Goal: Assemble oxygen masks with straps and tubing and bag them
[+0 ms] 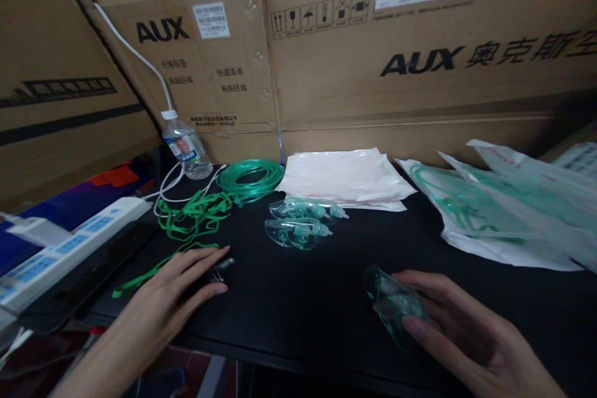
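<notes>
My right hand [448, 323] grips a clear green oxygen mask [396, 305] between thumb and fingers, just above the black table near its front edge. To the left, my left hand [191, 277] rests low on the table, its thumb and index finger apart around some small clear and metallic pieces [221, 270]. A green elastic strap [140, 280] runs beneath and beside this hand. Beyond the hands lie two more green masks [298, 233], each with a connector pointing right. Tangled green elastic straps [196, 214] sit behind my left hand.
Coiled green tubing [252, 179] and a stack of white packets [345, 177] stand at the back. Filled plastic bags [494, 205] lie on the right. At left are a power strip [79, 242], a dark phone-like slab [88, 273] and a bottle [186, 146]. Cardboard boxes [326, 93] wall the back.
</notes>
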{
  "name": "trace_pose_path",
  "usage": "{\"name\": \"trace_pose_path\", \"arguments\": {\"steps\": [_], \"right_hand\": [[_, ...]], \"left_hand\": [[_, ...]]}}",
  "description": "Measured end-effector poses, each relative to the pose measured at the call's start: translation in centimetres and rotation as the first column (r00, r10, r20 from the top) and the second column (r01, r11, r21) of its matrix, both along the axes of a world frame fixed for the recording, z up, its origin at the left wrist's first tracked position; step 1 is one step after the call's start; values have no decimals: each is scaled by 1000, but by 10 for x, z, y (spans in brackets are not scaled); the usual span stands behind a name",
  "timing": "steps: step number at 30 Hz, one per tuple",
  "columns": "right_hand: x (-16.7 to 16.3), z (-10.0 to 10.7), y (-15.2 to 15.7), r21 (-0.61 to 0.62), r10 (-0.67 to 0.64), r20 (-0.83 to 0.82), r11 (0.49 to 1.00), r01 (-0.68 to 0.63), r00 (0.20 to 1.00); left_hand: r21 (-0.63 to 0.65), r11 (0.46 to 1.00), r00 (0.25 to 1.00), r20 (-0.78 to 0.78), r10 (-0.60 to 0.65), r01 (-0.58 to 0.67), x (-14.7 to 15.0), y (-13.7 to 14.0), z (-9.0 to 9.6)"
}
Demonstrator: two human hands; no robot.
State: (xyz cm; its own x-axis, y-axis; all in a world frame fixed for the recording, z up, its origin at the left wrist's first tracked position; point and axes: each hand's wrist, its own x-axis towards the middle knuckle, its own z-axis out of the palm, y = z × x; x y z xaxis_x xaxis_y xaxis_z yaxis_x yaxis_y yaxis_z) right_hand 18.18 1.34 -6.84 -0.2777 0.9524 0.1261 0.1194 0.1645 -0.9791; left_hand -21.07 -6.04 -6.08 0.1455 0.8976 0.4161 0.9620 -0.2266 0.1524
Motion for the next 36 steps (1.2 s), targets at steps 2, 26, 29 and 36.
{"name": "trace_pose_path", "arguments": {"steps": [2,26,29,36], "right_hand": [[-1,0,0,-8,3,-4,1000,-3,1000],[-3,7,-3,-62,-35,66,997,40,997],[-3,5,-4,-66,-32,47,997,35,998],[-2,7,-4,-88,-5,61,996,11,998]], "left_hand": [[-29,999,999,15,-35,35,3,4,5],[-33,999,994,101,36,-33,-7,-1,-4],[-40,999,998,55,23,-20,-11,1,-9],[-57,996,997,3,-73,73,-10,7,-9]]}}
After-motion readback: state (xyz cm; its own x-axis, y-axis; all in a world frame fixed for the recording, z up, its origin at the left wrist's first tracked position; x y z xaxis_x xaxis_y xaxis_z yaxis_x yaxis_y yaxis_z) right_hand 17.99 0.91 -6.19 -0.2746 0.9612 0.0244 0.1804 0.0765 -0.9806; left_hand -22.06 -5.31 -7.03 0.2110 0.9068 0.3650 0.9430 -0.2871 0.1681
